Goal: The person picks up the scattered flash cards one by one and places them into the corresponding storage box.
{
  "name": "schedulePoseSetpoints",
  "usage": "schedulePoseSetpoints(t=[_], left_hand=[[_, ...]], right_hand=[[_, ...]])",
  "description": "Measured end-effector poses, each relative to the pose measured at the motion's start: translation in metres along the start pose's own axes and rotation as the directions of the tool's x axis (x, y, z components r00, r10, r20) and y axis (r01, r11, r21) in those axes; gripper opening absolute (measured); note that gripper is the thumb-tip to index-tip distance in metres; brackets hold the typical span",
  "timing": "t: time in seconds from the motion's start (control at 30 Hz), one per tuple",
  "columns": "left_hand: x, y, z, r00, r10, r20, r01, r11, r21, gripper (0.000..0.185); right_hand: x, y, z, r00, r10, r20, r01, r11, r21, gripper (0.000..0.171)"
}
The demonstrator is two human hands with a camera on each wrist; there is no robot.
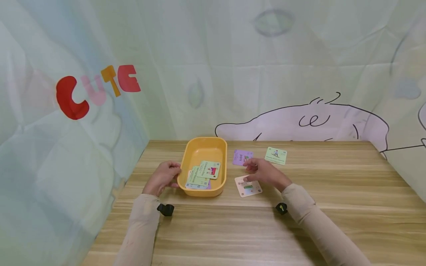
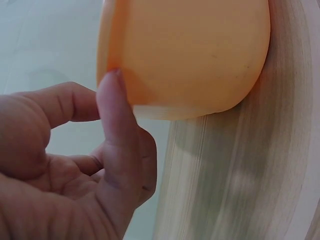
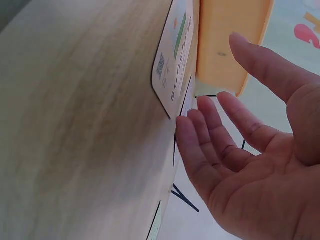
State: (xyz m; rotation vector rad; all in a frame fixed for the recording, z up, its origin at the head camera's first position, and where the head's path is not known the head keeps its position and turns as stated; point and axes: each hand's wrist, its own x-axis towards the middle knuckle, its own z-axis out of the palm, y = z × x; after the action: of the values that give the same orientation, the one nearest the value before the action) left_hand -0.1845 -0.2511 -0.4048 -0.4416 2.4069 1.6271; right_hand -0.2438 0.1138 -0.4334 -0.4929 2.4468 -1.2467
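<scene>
A yellow plastic bin (image 1: 204, 145) stands on the wooden table, and several printed cards (image 1: 199, 176) lie overlapping inside it. At its left side my left hand (image 1: 163, 178) pinches the rim, also seen in the left wrist view, where thumb and finger meet the bin wall (image 2: 190, 55). My right hand (image 1: 267, 174) is held over the table right of the bin, fingers loosely bent and apart, with nothing in them. Below it lies a pale card (image 1: 247, 190) reading "sunshine" in the right wrist view. Beyond the fingertips is a purple card (image 1: 239, 157), partly covered by the hand.
A green card (image 1: 276, 156) lies farther back on the right. The wooden table (image 1: 216, 232) meets a printed curtain (image 1: 186, 74) at its back and left edges. A black wrist device (image 1: 165, 210) sits at each sleeve.
</scene>
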Motion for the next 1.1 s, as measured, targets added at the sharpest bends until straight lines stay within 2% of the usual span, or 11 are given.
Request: schedulePoseSetpoints(t=[0.3, 0.77, 1.1], left_hand=[[0.0000, 0.0000, -0.0006, 1.000, -0.004, 0.003, 0.004, 1.000, -0.001, 0.031], [0.0010, -0.0001, 0.0006, 1.000, -0.001, 0.002, 0.001, 1.000, 0.004, 0.029], [0.0002, 0.0005, 0.0008, 1.000, 0.010, 0.006, -0.010, 1.000, 0.003, 0.031]], right_hand=[[-0.0054, 0.0006, 0.0013, 0.999, -0.013, 0.046, 0.017, 0.996, -0.088, 0.062], [-0.0053, 0.0018, 0.0047, 0.998, 0.020, 0.060, -0.009, 0.984, -0.179, 0.052], [-0.0033, -0.0040, 0.0045, 0.996, -0.007, 0.085, 0.031, 0.957, -0.289, 0.049]])
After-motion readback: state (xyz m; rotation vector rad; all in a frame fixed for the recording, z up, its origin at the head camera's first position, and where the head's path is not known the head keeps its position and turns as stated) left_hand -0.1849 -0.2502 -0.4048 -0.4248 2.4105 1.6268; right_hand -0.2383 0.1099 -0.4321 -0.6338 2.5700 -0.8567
